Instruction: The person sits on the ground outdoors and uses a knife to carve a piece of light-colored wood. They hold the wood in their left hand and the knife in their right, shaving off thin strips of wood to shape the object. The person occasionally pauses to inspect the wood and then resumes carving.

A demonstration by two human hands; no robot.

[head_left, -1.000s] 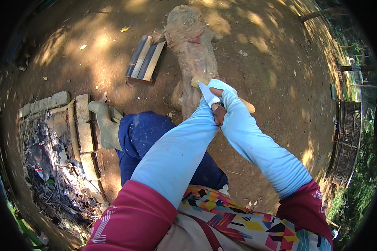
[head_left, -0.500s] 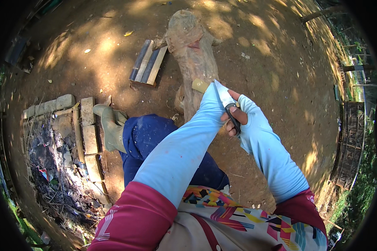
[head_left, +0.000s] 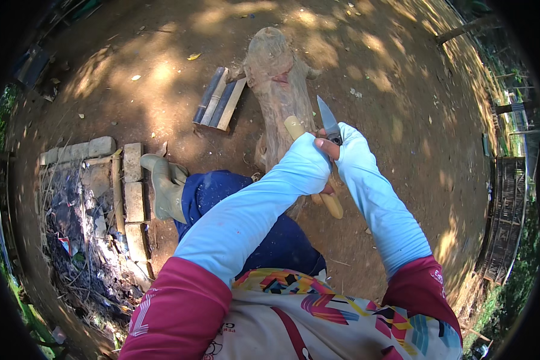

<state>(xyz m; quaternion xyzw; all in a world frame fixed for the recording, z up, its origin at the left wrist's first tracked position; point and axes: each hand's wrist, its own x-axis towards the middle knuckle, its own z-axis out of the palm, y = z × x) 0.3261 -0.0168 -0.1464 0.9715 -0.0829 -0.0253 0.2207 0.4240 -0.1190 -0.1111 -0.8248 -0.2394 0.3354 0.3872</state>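
Observation:
My left hand (head_left: pixel 315 159) is closed around a pale wooden stick (head_left: pixel 294 126). One end of the stick shows beyond the hand, and its rounded near end sticks out below the fingers; the glove-like sleeve hides its middle. In my right hand (head_left: pixel 349 146) is a knife (head_left: pixel 328 119) with a grey blade and dark handle, its tip pointing away from me. The right thumb lies close to the left hand, and I cannot tell whether they touch. Beneath and beyond both hands lies a thick log (head_left: pixel 280 90) with a reddish notch.
A low bench of dark and pale slats (head_left: pixel 219 99) stands left of the log. At the left, bricks (head_left: pixel 135 201) border an ash-filled fire pit (head_left: pixel 81 222). My boot (head_left: pixel 165 183) rests beside the bricks. A woven panel (head_left: pixel 503 219) stands at the far right.
The knife has moved off the left forearm and turned more upright. The left hand has turned, bringing the stick's near end into view. The view has shifted slightly.

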